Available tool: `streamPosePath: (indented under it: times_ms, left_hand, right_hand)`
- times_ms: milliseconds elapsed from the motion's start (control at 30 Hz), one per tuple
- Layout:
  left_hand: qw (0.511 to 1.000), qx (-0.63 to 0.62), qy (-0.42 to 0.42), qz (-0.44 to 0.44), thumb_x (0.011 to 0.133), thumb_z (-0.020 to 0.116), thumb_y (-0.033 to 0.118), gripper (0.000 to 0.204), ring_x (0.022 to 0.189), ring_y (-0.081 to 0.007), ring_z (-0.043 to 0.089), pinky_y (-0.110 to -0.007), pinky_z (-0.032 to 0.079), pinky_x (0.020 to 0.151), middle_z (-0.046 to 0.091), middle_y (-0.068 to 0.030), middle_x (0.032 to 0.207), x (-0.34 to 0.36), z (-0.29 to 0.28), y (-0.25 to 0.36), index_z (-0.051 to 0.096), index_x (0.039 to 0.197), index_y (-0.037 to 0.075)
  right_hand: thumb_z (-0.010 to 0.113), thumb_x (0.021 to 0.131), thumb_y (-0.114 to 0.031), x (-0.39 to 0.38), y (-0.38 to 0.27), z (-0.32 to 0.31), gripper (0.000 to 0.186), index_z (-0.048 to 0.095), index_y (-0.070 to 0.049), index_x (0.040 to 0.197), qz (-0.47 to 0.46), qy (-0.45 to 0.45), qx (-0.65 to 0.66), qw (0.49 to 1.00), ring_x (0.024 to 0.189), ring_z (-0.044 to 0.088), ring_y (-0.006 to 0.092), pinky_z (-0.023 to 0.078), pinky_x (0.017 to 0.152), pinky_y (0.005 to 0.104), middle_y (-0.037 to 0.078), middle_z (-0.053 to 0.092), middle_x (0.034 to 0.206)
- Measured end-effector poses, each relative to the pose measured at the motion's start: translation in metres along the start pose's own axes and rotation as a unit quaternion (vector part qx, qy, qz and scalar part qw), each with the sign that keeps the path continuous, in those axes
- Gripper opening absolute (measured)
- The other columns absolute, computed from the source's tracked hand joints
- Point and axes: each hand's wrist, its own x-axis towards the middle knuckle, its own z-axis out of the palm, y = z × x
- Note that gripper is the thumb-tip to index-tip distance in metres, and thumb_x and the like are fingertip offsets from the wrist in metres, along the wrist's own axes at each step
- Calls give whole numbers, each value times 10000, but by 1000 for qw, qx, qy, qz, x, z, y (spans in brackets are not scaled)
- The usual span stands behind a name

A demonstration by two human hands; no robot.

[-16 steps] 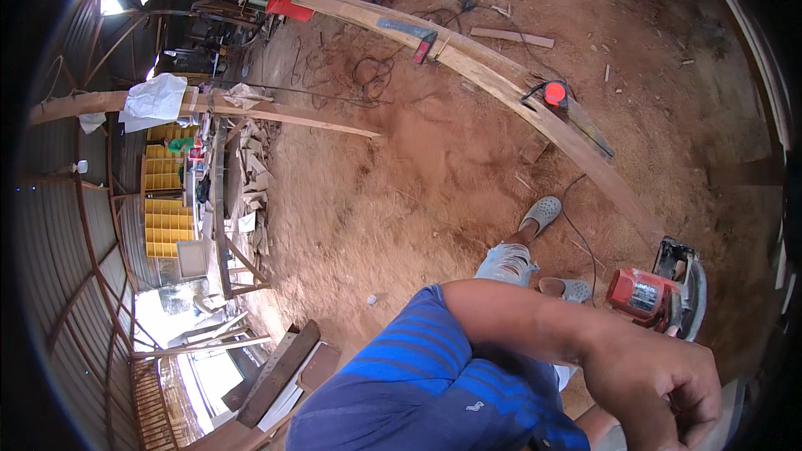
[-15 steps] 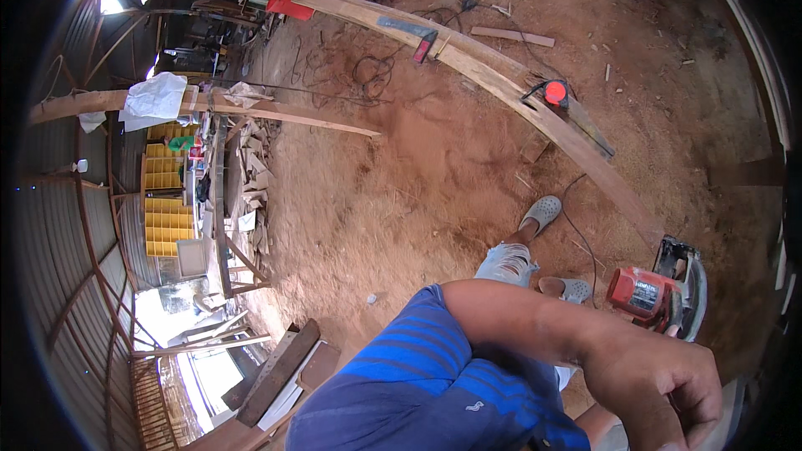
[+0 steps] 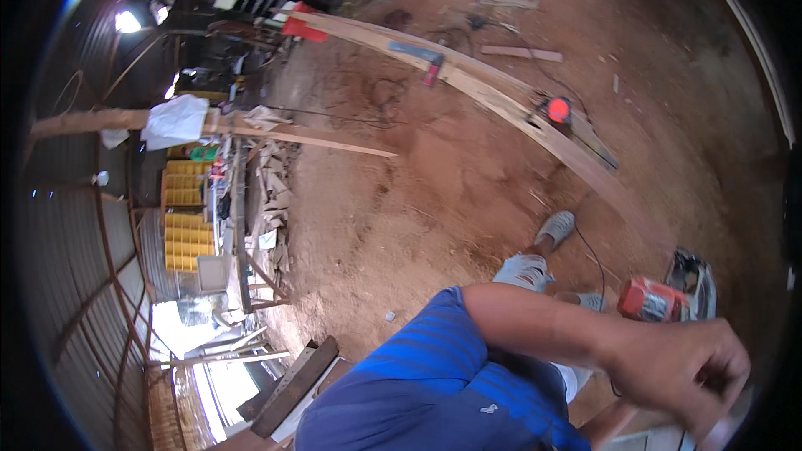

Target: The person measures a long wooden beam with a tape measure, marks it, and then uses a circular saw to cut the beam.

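My left hand (image 3: 681, 367) is at the lower right, its arm stretched across my body. Its fingers are curled and the thumb tip is blurred; I cannot make out anything between them. Part of my right forearm (image 3: 608, 424) shows below, but the left arm and hand cover the right hand. Just beyond the left hand is a red circular saw (image 3: 656, 299) with a grey-black guard and base, by the near end of a long wooden board (image 3: 585, 169). Whether the right hand grips the saw is hidden.
On the boards lie a square-like tool (image 3: 418, 54) and a red-and-black round device (image 3: 558, 110). A red object (image 3: 305, 25) is at their far end. A dark cord (image 3: 591, 246) runs past my shoes (image 3: 555, 227). A timber beam (image 3: 326, 142) juts from the left; timber pieces (image 3: 294, 388) lie lower left.
The view has shifted, so most of the scene sits slightly right and lower. My left hand has moved a little right, its thumb now blurred. The saw stays beyond it.
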Motion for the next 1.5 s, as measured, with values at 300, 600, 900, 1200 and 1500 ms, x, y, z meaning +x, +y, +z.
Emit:
streamPosePath:
  times_ms: [300,600,900,1200,1500]
  left_hand:
    - [875,135,443,142,911,718,292,272,676,-96,607,-272,489,588,651,-34,770,-37,-71,-42,629,854,42]
    - [518,675,512,-119,861,733,221,232,994,-391,646,-513,490,868,680,-174,1069,-173,-203,-111,657,979,37]
    - [447,812,313,-208,772,763,102,663,1473,-433,353,-525,273,1238,443,-231,1537,-227,-259,-139,526,1388,45]
    - [430,830,272,-228,931,693,343,342,1008,-402,612,-518,444,918,673,-184,1015,-144,-315,-150,632,1031,22]
    - [370,849,287,-246,1021,540,405,474,808,-504,637,-596,466,712,688,-275,855,-138,-357,-170,699,898,-24]
  right_hand:
    - [539,1050,-504,11,6,13,443,621,-74,989,21,-36,-13,999,534,437,63,291,463,214,-39,504,690]
    - [536,1046,-514,8,26,20,463,564,-90,860,18,-34,3,999,520,429,75,306,459,228,-18,492,667]
    - [622,991,-396,-16,55,37,307,590,-127,845,43,-7,47,998,543,478,79,353,473,248,-24,536,676]
    - [688,941,-350,-30,52,36,457,681,40,1178,-103,22,-68,992,762,726,274,553,726,395,195,718,838]
    - [750,873,-395,-34,93,38,571,674,50,1223,-140,40,-84,986,883,735,393,569,814,414,251,733,945]
